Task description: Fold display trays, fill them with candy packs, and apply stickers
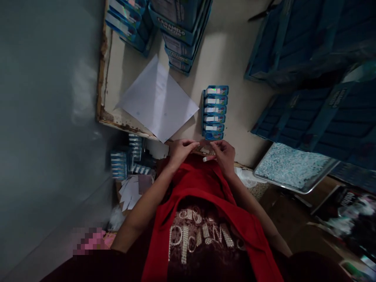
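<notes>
Near the worn front edge of the table, my left hand [182,152] is closed in a pinch, thumb against forefinger. What lies in its fingertips, if anything, is too small to make out. My right hand [225,157] faces it a short gap away, also pinched, with a small white strip [209,158] showing at its curled fingers. Just beyond both fingertips stands a row of small blue boxes [215,110]. White labels show on most of them; the nearest box [214,136] shows none.
A white paper sheet [160,103] lies left of the row. Stacked blue cartons [179,35] stand behind, and larger wrapped blue packs [317,117] at right. Below these is a metal tray [307,191] of pale blue pieces. More small boxes [119,164] sit lower left.
</notes>
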`<state>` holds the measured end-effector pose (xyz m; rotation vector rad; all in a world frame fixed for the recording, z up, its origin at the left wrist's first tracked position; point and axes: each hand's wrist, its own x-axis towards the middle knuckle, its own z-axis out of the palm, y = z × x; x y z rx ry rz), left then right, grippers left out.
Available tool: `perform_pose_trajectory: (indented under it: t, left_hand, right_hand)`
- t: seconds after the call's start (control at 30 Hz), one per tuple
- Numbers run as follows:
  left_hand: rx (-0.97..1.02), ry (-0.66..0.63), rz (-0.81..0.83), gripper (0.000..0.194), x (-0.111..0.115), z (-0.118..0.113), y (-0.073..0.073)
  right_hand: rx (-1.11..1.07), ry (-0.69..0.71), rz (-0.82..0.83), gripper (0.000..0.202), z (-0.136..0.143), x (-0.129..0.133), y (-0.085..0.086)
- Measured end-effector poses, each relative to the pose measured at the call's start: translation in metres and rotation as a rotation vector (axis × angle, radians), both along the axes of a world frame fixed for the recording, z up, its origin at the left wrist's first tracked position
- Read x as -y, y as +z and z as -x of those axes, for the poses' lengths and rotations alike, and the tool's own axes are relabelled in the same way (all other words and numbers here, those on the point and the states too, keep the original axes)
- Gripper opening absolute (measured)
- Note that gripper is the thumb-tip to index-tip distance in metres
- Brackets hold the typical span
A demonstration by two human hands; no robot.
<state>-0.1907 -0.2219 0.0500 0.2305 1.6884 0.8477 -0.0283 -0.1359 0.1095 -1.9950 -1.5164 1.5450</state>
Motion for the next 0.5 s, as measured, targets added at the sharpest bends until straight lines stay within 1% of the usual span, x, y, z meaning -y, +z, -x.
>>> perform_pose_trajectory:
  t: [0.07,0.17,0.27,0.3,0.37,0.43,0.5]
  left_hand:
    - [-0.023,0.006,-0.03,0.034,-0.012,-0.01,-0.008]
    - [-0.027,0.017,-0.028,0.033,-0.024,-0.015,-0.017]
    - [-0.037,0.029,-0.043,0.033,-0.029,-0.015,-0.027]
    - [-0.019,0.033,-0.055,0.035,-0.029,-0.015,-0.032]
    - [0.041,0.071,-0.051,0.036,-0.031,-0.018,-0.044]
    - [0.066,0.135,0.019,0.033,-0.034,-0.021,-0.057]
    - [0.006,0.193,0.095,0.03,-0.04,-0.024,-0.066]
  right_hand:
    - [0.053,0.002,-0.048,0.042,-0.008,-0.008,-0.009]
    - [0.103,0.027,-0.097,0.042,-0.012,-0.017,-0.025]
    - [0.171,0.082,-0.131,0.041,-0.013,-0.02,-0.039]
    - [0.19,0.095,-0.127,0.04,-0.013,-0.021,-0.043]
    - [0.25,0.081,-0.132,0.039,-0.015,-0.023,-0.052]
    - [0.341,0.026,-0.15,0.048,-0.02,-0.031,-0.059]
    - [0.35,-0.02,-0.1,0.065,-0.028,-0.042,-0.064]
